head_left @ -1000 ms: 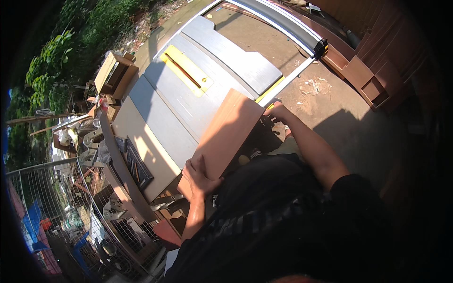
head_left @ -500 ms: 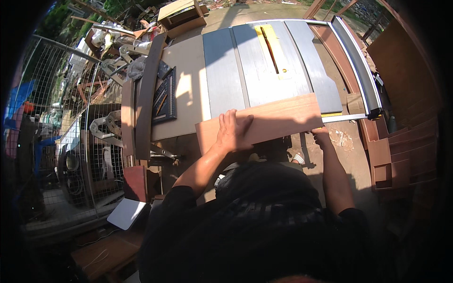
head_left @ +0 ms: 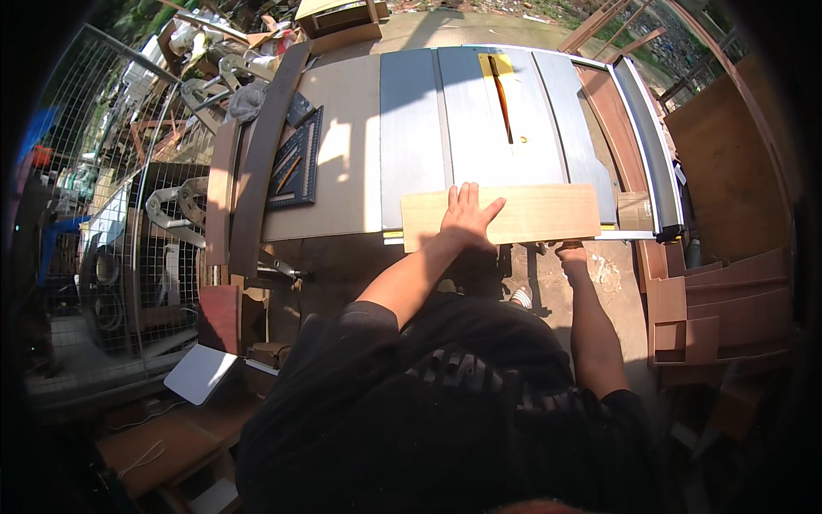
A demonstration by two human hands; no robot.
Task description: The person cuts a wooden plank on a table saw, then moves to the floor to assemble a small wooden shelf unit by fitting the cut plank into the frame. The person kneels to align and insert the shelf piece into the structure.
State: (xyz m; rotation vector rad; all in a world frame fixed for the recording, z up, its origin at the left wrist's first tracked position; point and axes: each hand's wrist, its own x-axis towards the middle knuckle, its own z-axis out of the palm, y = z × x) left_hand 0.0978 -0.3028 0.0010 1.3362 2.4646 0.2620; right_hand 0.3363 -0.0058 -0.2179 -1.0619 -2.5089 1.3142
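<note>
A pale rectangular wooden board lies flat across the near edge of a grey table saw. My left hand presses flat on top of the board, fingers spread. My right hand grips the board's near edge from below, toward its right end. The saw's slot with a yellow insert runs away from me just beyond the board. A long metal fence rail lies along the saw's right side.
A dark framing square rests on the beige side table at left, beside long curved wooden pieces. A wire mesh fence and scrap stand further left. Brown wooden panels are stacked at right.
The view has swung so the saw now faces me squarely. The board went from tilted in both hands to flat on the saw's near edge, my left hand spread on it.
</note>
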